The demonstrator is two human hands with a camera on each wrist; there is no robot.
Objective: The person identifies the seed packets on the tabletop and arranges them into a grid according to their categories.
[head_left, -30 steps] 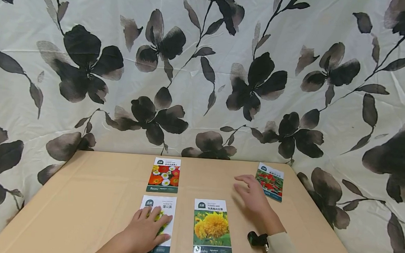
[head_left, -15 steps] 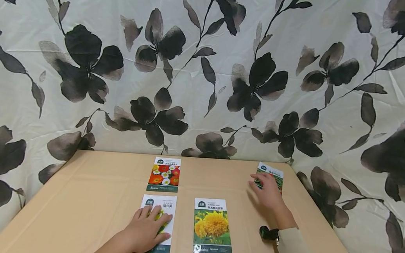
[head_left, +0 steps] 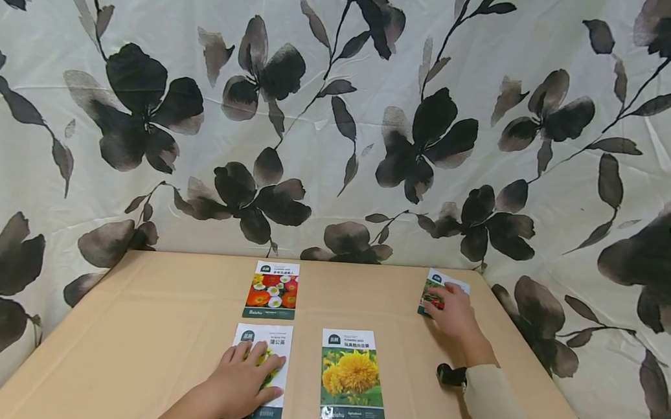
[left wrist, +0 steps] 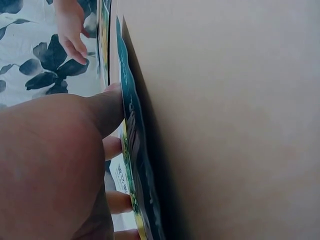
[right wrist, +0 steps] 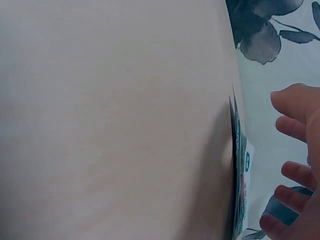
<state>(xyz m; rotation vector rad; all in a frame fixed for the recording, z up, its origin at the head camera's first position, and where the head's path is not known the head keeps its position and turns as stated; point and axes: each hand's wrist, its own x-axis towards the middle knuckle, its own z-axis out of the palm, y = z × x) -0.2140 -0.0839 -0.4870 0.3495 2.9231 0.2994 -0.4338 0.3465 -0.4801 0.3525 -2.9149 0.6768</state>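
Note:
My left hand (head_left: 241, 381) rests spread on a seed packet (head_left: 280, 337) with yellow flowers at the near left, covering most of its picture. In the left wrist view, the thumb and fingertips lie along that packet's printed face. At the far right of the table, my right hand (head_left: 455, 314) is over a seed packet (head_left: 436, 279) with red flowers and hides its lower right part. The right wrist view has the fingers (right wrist: 299, 172) loosely bent, with a gap between them and this packet (right wrist: 243, 185).
A packet with yellow pompom flowers (head_left: 353, 379) lies at the near middle. Behind the left hand is a packet with red and white flowers (head_left: 271, 292). The pale wooden table (head_left: 146, 326) ends at a floral curtain (head_left: 340, 138). A black device (head_left: 450, 375) sits at the right wrist.
My right hand has moved to the right, from beside the red-flower packet to over it. The left hand and the other packets have stayed in place.

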